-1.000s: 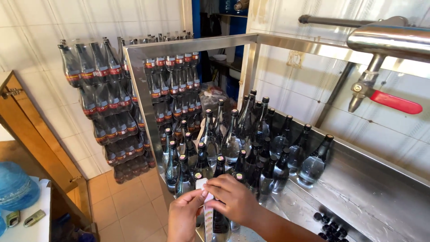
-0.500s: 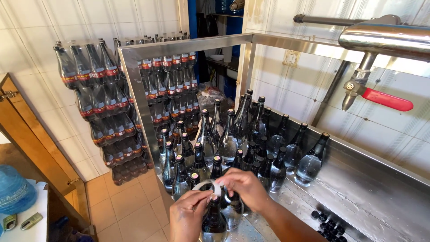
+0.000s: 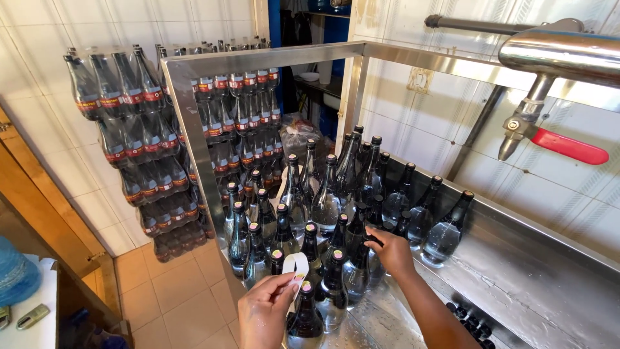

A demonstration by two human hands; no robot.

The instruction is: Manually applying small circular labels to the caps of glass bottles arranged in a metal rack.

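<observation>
- Head view: I see the left hand (image 3: 265, 310) low in the middle, fingers pinched together on a white label strip (image 3: 296, 265) that curls up above the thumb.
- The strip hangs just over the neck of the nearest bottle (image 3: 305, 320), a dark glass one with a pink-topped cap, standing upright at the front edge of the steel worktop (image 3: 536, 284).
- The right hand (image 3: 391, 252) reaches further in, fingers bent and resting on the tops of the bottles behind; I cannot tell whether it grips one or only touches them.
- The right forearm runs from the lower right corner across the wet worktop.
- A crowd of capped bottles (image 3: 336, 194) stands upright on the worktop, packed close from the front left corner to the back; most look filled with clear liquid.
- One bottle (image 3: 445, 229) stands at the right end of the group, a little apart from the wall.
- A few loose black caps (image 3: 468, 320) lie on the worktop near the bottom right.
- A steel frame (image 3: 194, 148) rises at the left corner of the worktop and runs along the top.
- Behind it, shrink-wrapped packs (image 3: 139, 142) of dark bottles with red labels are stacked against the tiled wall.
- At upper right a steel pipe carries a tap (image 3: 568, 147) with a red lever.
- A blue jug (image 3: 16, 274) sits at the far left edge.
</observation>
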